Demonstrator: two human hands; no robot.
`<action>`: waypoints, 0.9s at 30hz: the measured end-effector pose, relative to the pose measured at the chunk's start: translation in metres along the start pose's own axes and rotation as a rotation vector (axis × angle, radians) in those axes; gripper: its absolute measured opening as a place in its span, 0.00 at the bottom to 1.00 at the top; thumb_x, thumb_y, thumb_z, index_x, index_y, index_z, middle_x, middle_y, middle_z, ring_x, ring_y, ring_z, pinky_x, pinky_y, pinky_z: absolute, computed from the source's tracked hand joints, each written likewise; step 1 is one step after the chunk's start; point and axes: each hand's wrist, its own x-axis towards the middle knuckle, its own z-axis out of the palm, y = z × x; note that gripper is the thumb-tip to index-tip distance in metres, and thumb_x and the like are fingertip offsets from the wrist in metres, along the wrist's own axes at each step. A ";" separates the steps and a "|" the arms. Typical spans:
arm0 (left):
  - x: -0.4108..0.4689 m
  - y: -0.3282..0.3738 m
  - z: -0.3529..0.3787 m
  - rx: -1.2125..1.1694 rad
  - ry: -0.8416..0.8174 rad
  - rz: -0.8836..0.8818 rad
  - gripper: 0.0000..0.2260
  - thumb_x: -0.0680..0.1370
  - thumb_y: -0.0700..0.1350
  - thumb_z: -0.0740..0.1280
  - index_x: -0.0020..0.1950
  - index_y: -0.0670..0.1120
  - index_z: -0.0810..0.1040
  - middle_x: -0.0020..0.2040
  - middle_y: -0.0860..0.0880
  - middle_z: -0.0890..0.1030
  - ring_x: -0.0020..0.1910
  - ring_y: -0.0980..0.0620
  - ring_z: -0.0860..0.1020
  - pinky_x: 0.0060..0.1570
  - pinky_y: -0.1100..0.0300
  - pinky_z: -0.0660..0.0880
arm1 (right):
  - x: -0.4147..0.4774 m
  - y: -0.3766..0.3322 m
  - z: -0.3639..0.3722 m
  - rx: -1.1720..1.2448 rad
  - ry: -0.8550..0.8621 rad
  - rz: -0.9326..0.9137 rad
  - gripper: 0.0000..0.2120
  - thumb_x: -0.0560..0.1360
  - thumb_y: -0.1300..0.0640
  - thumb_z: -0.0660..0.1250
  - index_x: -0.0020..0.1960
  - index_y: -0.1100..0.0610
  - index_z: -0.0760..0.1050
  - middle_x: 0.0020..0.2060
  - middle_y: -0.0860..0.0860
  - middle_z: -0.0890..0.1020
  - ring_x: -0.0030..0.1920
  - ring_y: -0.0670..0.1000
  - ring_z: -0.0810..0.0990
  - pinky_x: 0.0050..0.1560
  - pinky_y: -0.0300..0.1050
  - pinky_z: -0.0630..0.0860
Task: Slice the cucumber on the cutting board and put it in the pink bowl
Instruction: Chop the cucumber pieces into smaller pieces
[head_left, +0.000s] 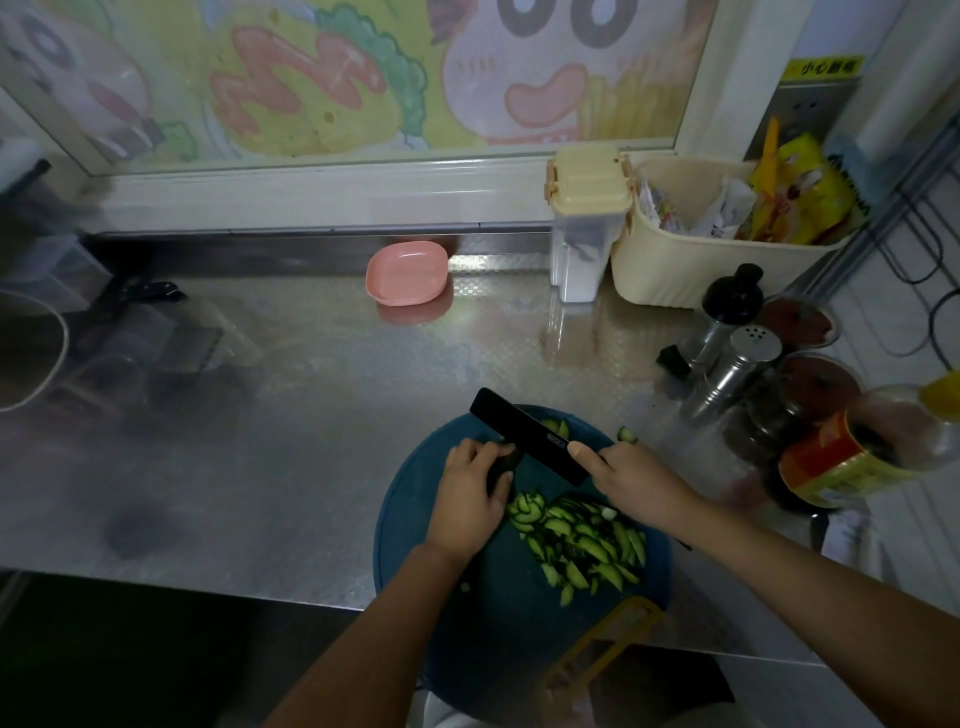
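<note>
Left hand (470, 499) fingers grasp the cucumber end (506, 462); right hand (636, 480) fingers grasp the knife (524, 434); slices (582, 540) lie at the cutting board's (410, 551) three o'clock.

Yellow wall sign (823, 67) reading "小心", remaining characters blurred

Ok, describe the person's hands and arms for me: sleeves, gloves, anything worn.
Nothing is worn. The left hand and the right hand have no gloves, and no ring, watch or bracelet shows. No sleeve appears on either arm up to the frame's edge. The dim light could hide small details.
</note>
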 end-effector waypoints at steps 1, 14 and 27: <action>0.000 0.000 0.000 0.000 0.000 0.004 0.13 0.76 0.40 0.68 0.60 0.45 0.77 0.48 0.52 0.69 0.48 0.54 0.68 0.46 0.68 0.61 | 0.000 0.000 0.000 0.005 -0.006 0.002 0.30 0.79 0.40 0.52 0.25 0.59 0.64 0.22 0.53 0.68 0.25 0.50 0.69 0.33 0.48 0.69; -0.003 -0.001 0.000 -0.019 0.013 0.006 0.13 0.76 0.39 0.68 0.60 0.45 0.77 0.48 0.52 0.70 0.49 0.55 0.67 0.48 0.71 0.60 | 0.002 -0.013 0.002 -0.120 -0.028 -0.018 0.30 0.80 0.41 0.51 0.26 0.58 0.64 0.23 0.52 0.68 0.27 0.53 0.70 0.34 0.51 0.71; -0.003 -0.004 0.001 -0.042 0.025 -0.019 0.11 0.75 0.39 0.68 0.57 0.45 0.77 0.46 0.52 0.69 0.47 0.54 0.67 0.45 0.69 0.61 | 0.004 -0.007 0.001 -0.190 -0.024 -0.038 0.29 0.80 0.40 0.50 0.28 0.59 0.66 0.24 0.53 0.69 0.27 0.53 0.71 0.34 0.50 0.70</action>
